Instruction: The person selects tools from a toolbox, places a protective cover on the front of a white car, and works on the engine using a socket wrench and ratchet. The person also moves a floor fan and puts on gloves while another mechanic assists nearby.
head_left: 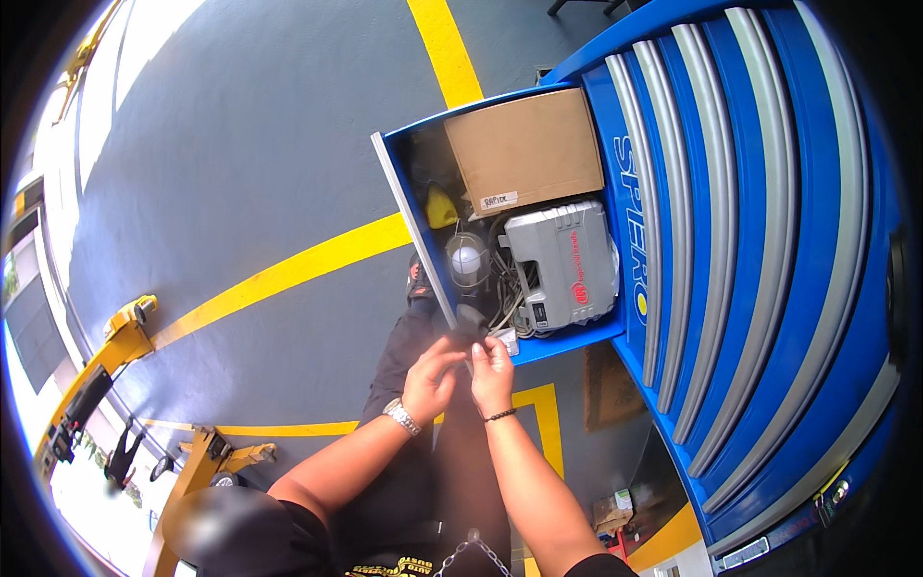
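Note:
My left hand (429,380) and right hand (490,377) are close together at the front of an open blue drawer (393,188), fingers closed around a blurred dark item (469,325) that I cannot make out. The item is just below a caged work lamp (465,256); whether they are joined is unclear. Beside the lamp lie coiled grey cables (508,298) and a grey plastic tool case (562,264). Behind these are a brown cardboard box (522,144) and a yellow object (440,206).
A large blue tool cabinet (726,288) with silver drawer pulls fills the right. Yellow lift equipment (130,327) stands at the left on a grey floor (212,183) with yellow lines. Below the drawer is a dark trouser leg (394,341).

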A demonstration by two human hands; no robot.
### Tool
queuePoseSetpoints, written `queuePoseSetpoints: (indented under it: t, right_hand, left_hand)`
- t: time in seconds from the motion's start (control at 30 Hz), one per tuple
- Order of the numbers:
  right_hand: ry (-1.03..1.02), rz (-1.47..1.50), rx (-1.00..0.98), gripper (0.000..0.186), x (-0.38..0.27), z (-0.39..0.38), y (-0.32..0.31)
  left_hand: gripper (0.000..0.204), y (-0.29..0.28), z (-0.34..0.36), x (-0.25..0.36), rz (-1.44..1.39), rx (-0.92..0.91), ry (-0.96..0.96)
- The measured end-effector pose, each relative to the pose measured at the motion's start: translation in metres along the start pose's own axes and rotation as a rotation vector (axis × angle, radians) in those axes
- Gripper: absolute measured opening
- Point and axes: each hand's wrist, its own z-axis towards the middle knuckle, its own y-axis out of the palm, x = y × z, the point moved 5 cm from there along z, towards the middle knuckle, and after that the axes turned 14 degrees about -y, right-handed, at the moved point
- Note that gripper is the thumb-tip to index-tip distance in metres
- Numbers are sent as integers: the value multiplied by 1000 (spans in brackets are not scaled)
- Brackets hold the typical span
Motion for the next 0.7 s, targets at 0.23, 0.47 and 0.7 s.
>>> queuePoseSetpoints:
  t: [0.23, 0.47, 0.7]
  right_hand:
    - [-453, -846, -325, 23, -23, -32, -18]
    - [-692, -1163, -387, 29, -77, -44, 2]
    - [-725, -1140, -250, 10, -146, -55, 1]
  left_hand:
    - [33, 3, 1, -16, -953, -56, -840]
    - [22, 9, -22, -2, -609, 11, -746]
    - [19, 12, -39, 60, -364, -111, -596]
